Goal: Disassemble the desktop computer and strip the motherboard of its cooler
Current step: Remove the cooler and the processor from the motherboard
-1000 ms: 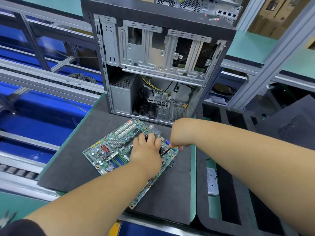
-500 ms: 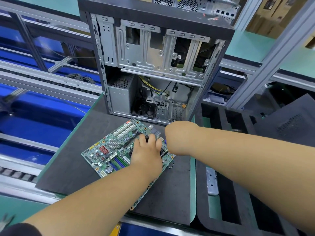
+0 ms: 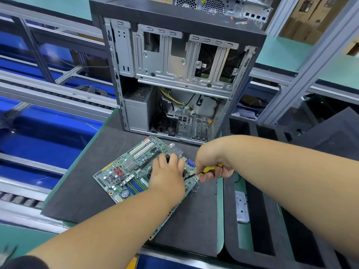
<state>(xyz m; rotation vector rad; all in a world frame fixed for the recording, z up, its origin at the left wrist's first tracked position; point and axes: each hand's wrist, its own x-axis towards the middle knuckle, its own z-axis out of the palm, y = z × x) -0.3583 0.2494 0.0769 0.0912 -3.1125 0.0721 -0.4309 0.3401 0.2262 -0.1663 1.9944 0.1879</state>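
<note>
Since the frame 0.5 s back, the right hand point(image 3: 212, 166) has rolled so that the yellow screwdriver handle point(image 3: 210, 169), hidden then behind the wrist, now shows in its grip; the left hand point(image 3: 168, 176) has kept its place on the board.

Head view: the left hand lies palm down on the motherboard point(image 3: 134, 171), its fingers spread slightly and bent over a dark part under them, which looks like the cooler point(image 3: 167, 158); only a small black piece of it shows between 2 fingers, so I cannot tell whether the hand grips it or just presses on it. The right hand sits just to the right of the left, fingers curled tight round the yellow handle. The dark shaft point(image 3: 189, 176) slants down and left from that fist, and its tip ends at the board right beside the left hand's knuckles.

The motherboard lies flat on the dark mat point(image 3: 93, 183), under and to the left of both hands, turned at an angle. Beyond the hands, the open computer case point(image 3: 174, 61) stands upright on the same mat, its bare metal drive cage facing the camera and loose cables showing lower inside. To the right of the right forearm, a small silver metal plate point(image 3: 241, 208) rests in a slot of a black foam tray point(image 3: 258, 239).
</note>
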